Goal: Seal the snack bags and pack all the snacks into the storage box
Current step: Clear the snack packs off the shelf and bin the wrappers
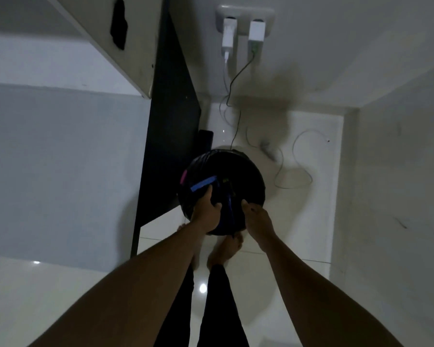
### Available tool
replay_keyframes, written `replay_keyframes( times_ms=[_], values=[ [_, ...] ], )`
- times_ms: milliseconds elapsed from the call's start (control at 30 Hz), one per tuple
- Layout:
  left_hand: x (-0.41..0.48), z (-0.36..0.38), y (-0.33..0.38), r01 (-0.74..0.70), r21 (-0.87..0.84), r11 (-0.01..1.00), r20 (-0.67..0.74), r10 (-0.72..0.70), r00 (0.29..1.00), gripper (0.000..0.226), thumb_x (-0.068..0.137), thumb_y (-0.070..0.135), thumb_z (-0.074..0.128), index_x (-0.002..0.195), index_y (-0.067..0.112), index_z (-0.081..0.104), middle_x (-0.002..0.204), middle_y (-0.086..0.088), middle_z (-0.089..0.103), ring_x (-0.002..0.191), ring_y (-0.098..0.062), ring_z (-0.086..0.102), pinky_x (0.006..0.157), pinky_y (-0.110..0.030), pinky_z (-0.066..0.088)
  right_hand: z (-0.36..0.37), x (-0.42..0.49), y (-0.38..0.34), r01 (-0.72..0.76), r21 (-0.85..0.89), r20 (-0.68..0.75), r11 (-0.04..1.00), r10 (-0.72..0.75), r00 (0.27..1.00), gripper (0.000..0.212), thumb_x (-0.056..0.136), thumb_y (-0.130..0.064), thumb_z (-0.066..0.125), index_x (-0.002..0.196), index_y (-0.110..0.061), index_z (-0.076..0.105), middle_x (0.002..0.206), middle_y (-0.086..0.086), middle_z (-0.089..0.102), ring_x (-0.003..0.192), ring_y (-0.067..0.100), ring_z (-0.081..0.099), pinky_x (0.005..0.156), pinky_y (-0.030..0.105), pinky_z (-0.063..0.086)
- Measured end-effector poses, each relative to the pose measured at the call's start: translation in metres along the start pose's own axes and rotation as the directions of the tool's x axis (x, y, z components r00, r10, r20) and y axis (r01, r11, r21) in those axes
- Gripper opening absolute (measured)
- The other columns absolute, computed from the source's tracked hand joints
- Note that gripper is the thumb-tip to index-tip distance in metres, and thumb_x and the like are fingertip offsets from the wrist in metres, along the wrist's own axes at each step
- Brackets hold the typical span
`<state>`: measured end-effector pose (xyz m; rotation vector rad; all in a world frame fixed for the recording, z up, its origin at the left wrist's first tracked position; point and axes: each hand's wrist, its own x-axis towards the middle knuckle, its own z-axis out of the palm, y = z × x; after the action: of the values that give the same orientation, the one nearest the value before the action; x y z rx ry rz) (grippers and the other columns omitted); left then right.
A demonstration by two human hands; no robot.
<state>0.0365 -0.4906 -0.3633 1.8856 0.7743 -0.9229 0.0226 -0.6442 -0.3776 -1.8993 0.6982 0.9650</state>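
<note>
While aloft, dark container point(238, 176) between hands point(207, 211) point(257, 219)

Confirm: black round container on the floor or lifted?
Lifted, apparently: left hand and right hand grip the black round container at its near rim, and it overlaps the feet below.

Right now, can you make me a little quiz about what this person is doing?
1. True or false: only the left hand holds the round black container.
2. What colour is the strip beside the left hand's fingers? A) yellow B) blue C) orange
3. Fill in: ___ white plugs sit in the wall socket.

Key: 1. False, the right hand holds it too. 2. B. 3. Two.
</note>
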Motion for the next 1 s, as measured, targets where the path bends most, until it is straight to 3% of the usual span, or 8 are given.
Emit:
replay_keyframes(
  times_ms=[233, 333, 433, 500, 600, 700, 800, 1000],
  values=[
    [-0.051, -0.023, 0.025, -0.101, 0.046, 0.994, -0.024, 0.102, 0.995, 0.069, 0.096, 0.015, 0.055, 0.154, 0.02, 0.019, 0.157, -0.01, 0.028, 0.145, -0.031, 0.026, 0.118, -0.045, 0.028, -0.022, -0.046, -0.03, 0.093, 0.018, -0.062, 0.996, -0.092, 0.994, 0.033, 0.1, -0.041, 0.043, 0.073, -0.023, 0.049, 0.072, 0.0, 0.057, 0.07, 0.02, 0.054, 0.06, 0.028, 0.036],
    [-0.086, -0.043, 0.043, -0.192, 0.06, 0.979, -0.035, 0.195, 0.98, 0.066, 0.096, 0.016, 0.057, 0.153, 0.015, 0.024, 0.154, -0.011, 0.035, 0.141, -0.029, 0.034, 0.116, -0.039, 0.032, -0.034, -0.076, -0.059, 0.161, -0.025, -0.086, 0.987, -0.163, 0.983, 0.027, 0.099, -0.039, 0.044, 0.081, -0.021, 0.051, 0.082, 0.003, 0.06, 0.078, 0.023, 0.057, 0.062, 0.027, 0.037],
    [-0.128, -0.071, 0.066, -0.311, 0.088, 0.946, -0.083, 0.318, 0.945, 0.058, 0.097, 0.013, 0.056, 0.149, 0.011, 0.032, 0.147, -0.012, 0.043, 0.137, -0.029, 0.04, 0.11, -0.028, 0.033, -0.049, -0.123, -0.104, 0.285, -0.054, -0.127, 0.957, -0.29, 0.949, 0.034, 0.1, -0.024, 0.045, 0.067, -0.016, 0.047, 0.068, 0.003, 0.052, 0.069, 0.025, 0.053, 0.053, 0.029, 0.032],
    [-0.157, -0.095, 0.083, -0.381, 0.119, 0.917, -0.102, 0.393, 0.914, 0.056, 0.097, 0.014, 0.055, 0.148, 0.01, 0.033, 0.144, -0.01, 0.046, 0.133, -0.026, 0.044, 0.101, -0.016, 0.032, -0.057, -0.153, -0.137, 0.358, -0.089, -0.148, 0.929, -0.368, 0.918, 0.027, 0.101, -0.021, 0.047, 0.083, -0.009, 0.062, 0.082, 0.012, 0.063, 0.085, 0.032, 0.062, 0.066, 0.033, 0.043],
    [-0.198, -0.143, 0.104, -0.456, 0.2, 0.867, -0.21, 0.493, 0.844, 0.057, 0.097, 0.021, 0.057, 0.147, 0.007, 0.036, 0.144, -0.012, 0.048, 0.131, -0.025, 0.047, 0.099, -0.016, 0.03, -0.061, -0.195, -0.196, 0.52, -0.116, -0.165, 0.846, -0.532, 0.83, 0.03, 0.101, -0.022, 0.049, 0.12, -0.003, 0.063, 0.12, 0.017, 0.064, 0.111, 0.03, 0.059, 0.095, 0.033, 0.045],
    [-0.232, -0.2, 0.112, -0.491, 0.258, 0.832, -0.351, 0.554, 0.755, 0.055, 0.094, 0.029, 0.059, 0.144, 0.014, 0.042, 0.134, -0.009, 0.058, 0.12, -0.026, 0.057, 0.1, -0.031, 0.043, -0.055, -0.24, -0.261, 0.705, -0.111, -0.155, 0.7, -0.713, 0.684, 0.025, 0.099, -0.017, 0.053, 0.115, -0.002, 0.066, 0.112, 0.014, 0.068, 0.102, 0.024, 0.063, 0.087, 0.025, 0.044],
    [-0.26, -0.26, 0.115, -0.505, 0.313, 0.805, -0.49, 0.592, 0.64, 0.048, 0.093, 0.033, 0.058, 0.139, 0.021, 0.046, 0.125, -0.003, 0.063, 0.102, -0.023, 0.064, 0.093, -0.039, 0.05, -0.036, -0.283, -0.315, 0.819, -0.1, -0.125, 0.566, -0.823, 0.554, 0.028, 0.099, -0.019, 0.052, 0.121, -0.007, 0.065, 0.116, 0.007, 0.067, 0.104, 0.019, 0.063, 0.091, 0.026, 0.049],
    [-0.308, -0.372, 0.127, -0.53, 0.398, 0.749, -0.673, 0.631, 0.386, 0.042, 0.094, 0.032, 0.054, 0.134, 0.023, 0.051, 0.115, 0.0, 0.067, 0.093, -0.021, 0.065, 0.082, -0.036, 0.053, 0.012, -0.352, -0.406, 0.951, -0.14, -0.086, 0.276, -0.96, 0.266, 0.027, 0.099, -0.022, 0.053, 0.122, -0.013, 0.062, 0.12, 0.001, 0.061, 0.098, 0.008, 0.059, 0.088, 0.024, 0.05]
  ],
)
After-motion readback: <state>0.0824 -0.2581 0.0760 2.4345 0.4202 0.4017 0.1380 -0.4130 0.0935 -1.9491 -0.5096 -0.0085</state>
